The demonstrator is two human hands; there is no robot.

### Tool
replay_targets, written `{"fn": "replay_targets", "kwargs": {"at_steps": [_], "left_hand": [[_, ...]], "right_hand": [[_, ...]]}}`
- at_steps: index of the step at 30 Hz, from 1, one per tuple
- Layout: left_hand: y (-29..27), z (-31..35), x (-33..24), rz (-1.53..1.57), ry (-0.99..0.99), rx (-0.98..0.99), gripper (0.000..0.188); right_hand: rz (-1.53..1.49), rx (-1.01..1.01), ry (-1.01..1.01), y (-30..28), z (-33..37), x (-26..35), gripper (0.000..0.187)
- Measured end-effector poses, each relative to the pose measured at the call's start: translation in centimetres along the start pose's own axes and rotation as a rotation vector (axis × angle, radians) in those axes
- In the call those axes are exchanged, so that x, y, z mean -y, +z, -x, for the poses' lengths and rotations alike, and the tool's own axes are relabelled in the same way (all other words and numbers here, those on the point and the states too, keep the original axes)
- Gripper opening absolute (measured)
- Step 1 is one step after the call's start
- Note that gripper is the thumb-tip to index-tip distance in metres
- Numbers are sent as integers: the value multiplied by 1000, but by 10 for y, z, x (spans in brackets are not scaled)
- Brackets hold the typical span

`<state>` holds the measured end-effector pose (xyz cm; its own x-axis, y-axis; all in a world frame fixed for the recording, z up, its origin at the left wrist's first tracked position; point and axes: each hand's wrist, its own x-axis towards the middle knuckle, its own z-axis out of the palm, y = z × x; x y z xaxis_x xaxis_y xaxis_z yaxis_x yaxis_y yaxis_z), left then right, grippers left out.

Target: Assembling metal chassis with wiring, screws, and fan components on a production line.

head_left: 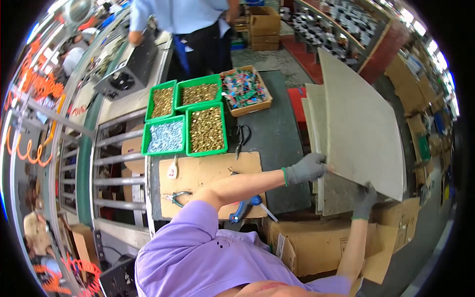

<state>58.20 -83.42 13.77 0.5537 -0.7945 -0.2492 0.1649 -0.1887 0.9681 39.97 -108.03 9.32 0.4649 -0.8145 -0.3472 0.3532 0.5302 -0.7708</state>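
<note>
Being gripped two-handed: a grey board (pixel 366 123), lower-left corner held by the left hand (pixel 305 169), bottom edge by the right hand (pixel 365 199), just right of the bench (pixel 287 121). More boards (pixel 337 195) are seen behind; green bins (pixel 207 129) are parked left.

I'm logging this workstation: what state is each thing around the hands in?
Front grey board: held, tilted
Left hand: gloved, gripping board's lower-left corner
Right hand: gloved, gripping board's lower edge
Green bins: open, filled
Cardboard tray: open, filled
Pliers: lying down, handles spread
Cardboard box: flaps open
</note>
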Motion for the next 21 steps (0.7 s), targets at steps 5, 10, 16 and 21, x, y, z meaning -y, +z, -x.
{"fn": "replay_targets", "kwargs": {"at_steps": [5, 10, 16, 21], "left_hand": [[-12, -8, -52, 1140, -69, 157, 28], [-40, 11, -30, 1168, -26, 257, 11], [-31, 85, -58, 1238, -111, 165, 6], [-34, 132, -85, 1118, 122, 169, 3]], "right_hand": [[121, 57, -46, 11, 59, 34, 25], [314, 169, 9, 30, 129, 64, 30], [154, 183, -185, 11, 111, 121, 57], [211, 75, -215, 7, 112, 110, 60]]}}
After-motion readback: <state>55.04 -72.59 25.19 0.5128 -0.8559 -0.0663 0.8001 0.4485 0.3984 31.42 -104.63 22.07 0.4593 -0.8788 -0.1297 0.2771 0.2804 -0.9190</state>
